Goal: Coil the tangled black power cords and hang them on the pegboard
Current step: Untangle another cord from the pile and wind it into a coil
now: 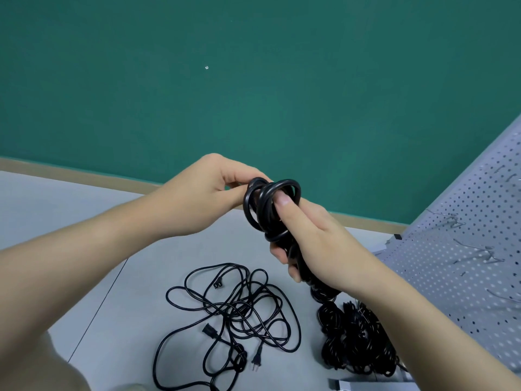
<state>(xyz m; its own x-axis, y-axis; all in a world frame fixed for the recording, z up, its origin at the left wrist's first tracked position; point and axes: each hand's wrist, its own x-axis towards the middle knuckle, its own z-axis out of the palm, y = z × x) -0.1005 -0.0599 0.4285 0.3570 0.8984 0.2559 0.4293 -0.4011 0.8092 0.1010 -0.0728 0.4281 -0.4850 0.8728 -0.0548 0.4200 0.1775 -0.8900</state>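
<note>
I hold a coiled black power cord (266,210) upright in front of me, above the grey table (158,255). My right hand (313,241) grips the coil's lower half, thumb pressed on its loops. My left hand (208,193) pinches the top loops from the left. Below, a tangle of loose black cords (234,314) with plugs lies on the table. A white pegboard (465,249) with metal hooks leans at the right.
Several bundled black cords (355,340) lie in a pile at the pegboard's foot, under my right forearm. A green wall (253,94) with a tan baseboard stands behind the table. A grey metal piece (341,384) sits at the bottom edge.
</note>
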